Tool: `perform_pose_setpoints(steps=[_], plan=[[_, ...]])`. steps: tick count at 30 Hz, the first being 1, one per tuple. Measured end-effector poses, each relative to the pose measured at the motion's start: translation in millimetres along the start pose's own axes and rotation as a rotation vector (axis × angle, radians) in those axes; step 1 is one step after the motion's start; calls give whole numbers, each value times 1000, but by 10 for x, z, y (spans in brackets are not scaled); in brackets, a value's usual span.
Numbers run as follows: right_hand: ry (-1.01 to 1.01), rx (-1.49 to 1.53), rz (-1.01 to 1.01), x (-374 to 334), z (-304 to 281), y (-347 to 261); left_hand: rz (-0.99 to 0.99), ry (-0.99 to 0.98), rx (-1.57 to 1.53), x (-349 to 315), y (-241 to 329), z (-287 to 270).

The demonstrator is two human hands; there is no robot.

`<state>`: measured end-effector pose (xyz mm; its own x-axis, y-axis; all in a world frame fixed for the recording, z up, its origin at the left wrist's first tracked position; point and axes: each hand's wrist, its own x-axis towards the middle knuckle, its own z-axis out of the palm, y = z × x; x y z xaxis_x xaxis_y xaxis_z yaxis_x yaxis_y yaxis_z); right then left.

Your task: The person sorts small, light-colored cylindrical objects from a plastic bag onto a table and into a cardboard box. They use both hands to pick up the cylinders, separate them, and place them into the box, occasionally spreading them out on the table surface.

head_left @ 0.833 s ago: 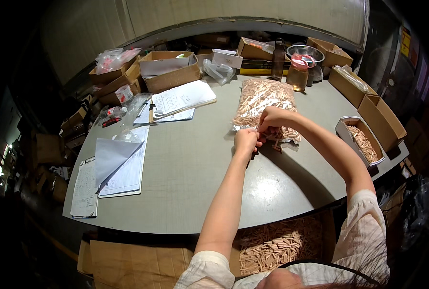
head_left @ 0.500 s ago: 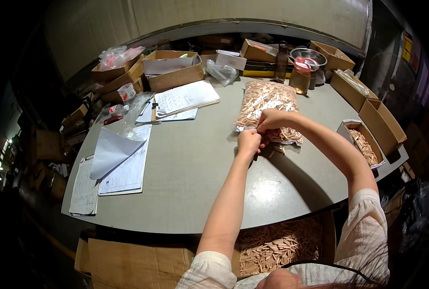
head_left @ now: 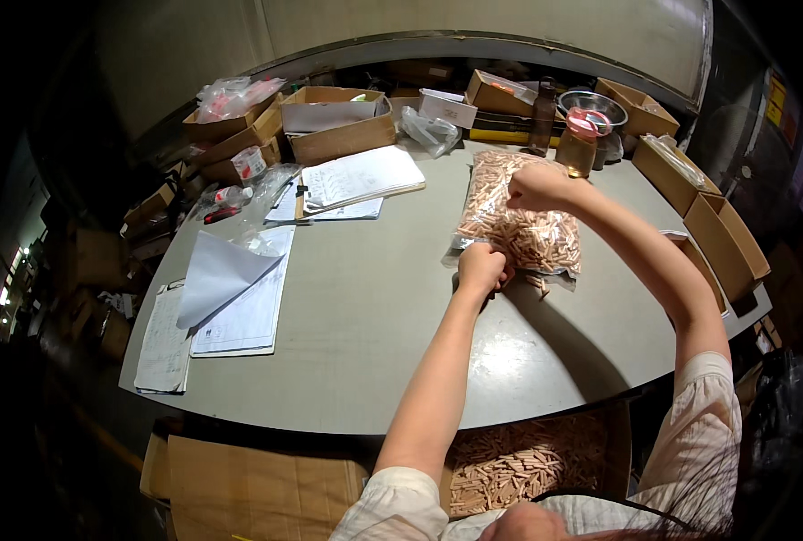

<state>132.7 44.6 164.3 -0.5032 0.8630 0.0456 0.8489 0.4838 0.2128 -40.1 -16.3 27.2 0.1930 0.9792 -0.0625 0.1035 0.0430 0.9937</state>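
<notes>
A clear plastic bag full of small tan wooden pegs lies on the grey table. My left hand pinches the bag's near corner against the table. My right hand is raised over the middle of the bag, fingers closed on its plastic. A few loose pegs lie just beside my left hand.
An open cardboard box of the same pegs sits below the table's near edge. Papers and a clipboard lie to the left. Cardboard boxes, a metal bowl and a jar line the back; boxes stand at the right edge.
My right hand has lifted up and away from my left hand, moving toward the far part of the bag. My left hand has stayed at the near corner.
</notes>
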Motion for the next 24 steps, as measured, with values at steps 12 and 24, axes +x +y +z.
perform_pose_setpoints(steps=[12, 24], plan=[[-262, 1306, 390, -257, 513, -283, -80, -90, -55, -47, 114, -60], [-256, 787, -1, -98, 486, -92, 91, -91, -47, 215, -191, 45]])
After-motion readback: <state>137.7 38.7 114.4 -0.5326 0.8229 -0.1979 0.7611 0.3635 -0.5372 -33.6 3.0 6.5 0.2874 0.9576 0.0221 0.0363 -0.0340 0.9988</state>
